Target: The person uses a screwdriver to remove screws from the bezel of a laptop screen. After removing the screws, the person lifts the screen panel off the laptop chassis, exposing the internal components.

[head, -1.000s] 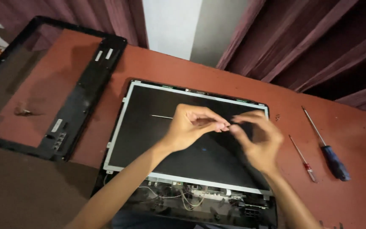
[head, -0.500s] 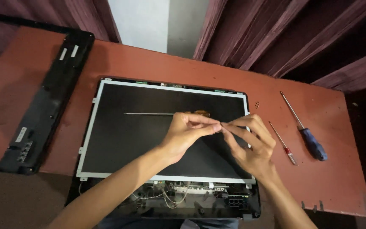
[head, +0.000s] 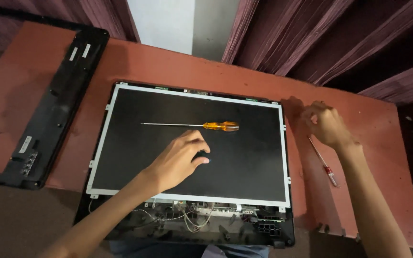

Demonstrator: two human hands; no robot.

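Black bezel frame (head: 48,114) lies at the table's (head: 178,64) left edge. Left hand (head: 180,160) rests loosely curled on the bare screen panel (head: 192,148), holding nothing, just below the orange screwdriver (head: 201,125). Right hand (head: 326,125) sits at the right edge, fingers bunched; whether it pinches anything, I can't tell. A red screwdriver (head: 323,162) lies beside it.

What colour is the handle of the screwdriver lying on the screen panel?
Translucent orange-amber, seen in the head view: screwdriver on the screen panel.

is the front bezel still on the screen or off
Off. The black bezel frame lies on the table left of the bare panel, whose metal edge and wiring show.
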